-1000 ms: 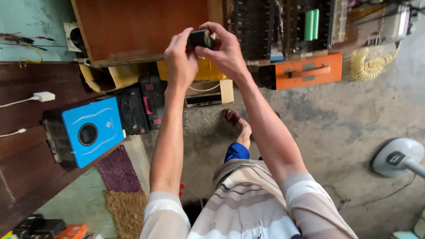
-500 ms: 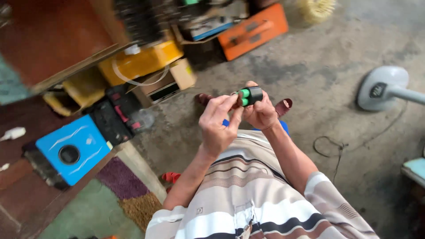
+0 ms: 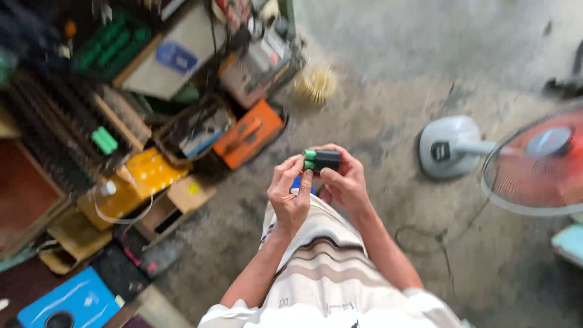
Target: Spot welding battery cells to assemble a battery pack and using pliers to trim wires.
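**Two hands on one small pack**

Two hands hold a small block in front of the person's lap, above the striped cloth (image 3: pixel 322 261). The left hand (image 3: pixel 290 194) is closed on the block's near, green end, thumb and fingers pinching it. The right hand (image 3: pixel 347 182) wraps the dark end from behind and below, fingers curled shut around it.

The block (image 3: pixel 322 160) looks like a short bundle of green cells in a black sleeve. Its long axis runs roughly level, left to right across the view, green end pointing toward the left hand and the cluttered side, black end toward the right hand. It is lifted clear of everything, touching only the hands.

As a judgement, the work is at a handling or checking stage: the block is picked up and gripped at both ends, but nothing is attached to it and no tool is in view near the hands.

Farther off, on the concrete floor, an orange case (image 3: pixel 248 135) lies left of the hands, a yellow box (image 3: pixel 146 173) beyond it, and a fan base (image 3: pixel 452 146) stands well apart to the right.
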